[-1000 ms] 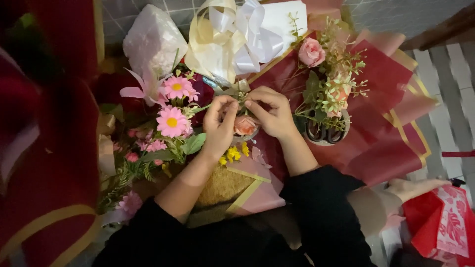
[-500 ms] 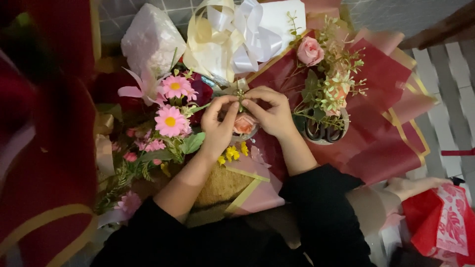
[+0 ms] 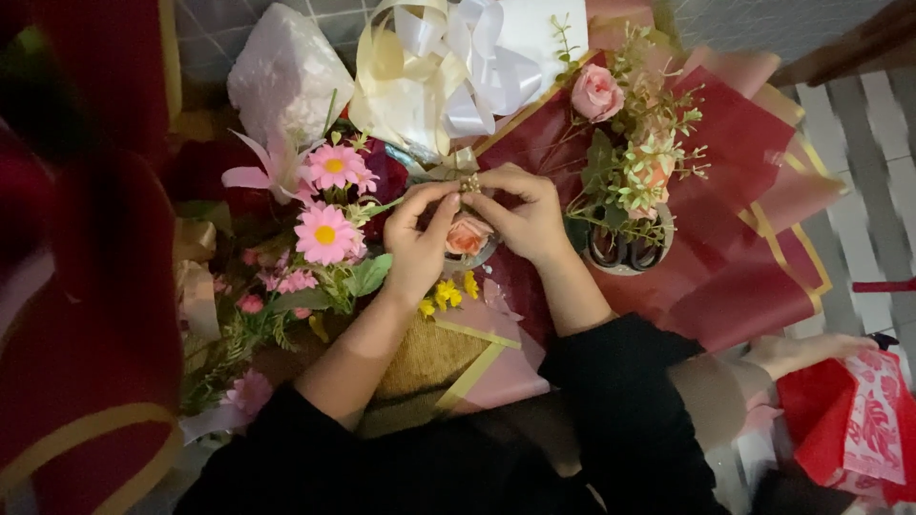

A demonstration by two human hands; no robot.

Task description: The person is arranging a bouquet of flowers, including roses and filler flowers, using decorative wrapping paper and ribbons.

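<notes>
Both hands meet over a bouquet at the middle of the head view. My left hand [image 3: 420, 238] and my right hand [image 3: 520, 215] pinch a small golden sprig [image 3: 469, 182] between their fingertips, just above a peach rose [image 3: 467, 236]. Pink daisies [image 3: 324, 234] and a pale pink lily [image 3: 262, 172] stand left of the hands. Small yellow flowers [image 3: 448, 289] show below the left wrist. The bouquet's lower part is wrapped in brown burlap [image 3: 425, 358] with pink paper edged in gold.
A cream and white ribbon bow [image 3: 444, 72] lies behind the hands. Dark red wrapping paper [image 3: 735, 219] spreads right, with a pink rose [image 3: 596, 92], green sprigs and scissors [image 3: 625, 250] on it. A red patterned bag [image 3: 859, 424] sits lower right; red paper fills the left edge.
Both hands have stayed over the peach rose, with the fingertips working the small golden sprig; they have shifted only slightly upward.
</notes>
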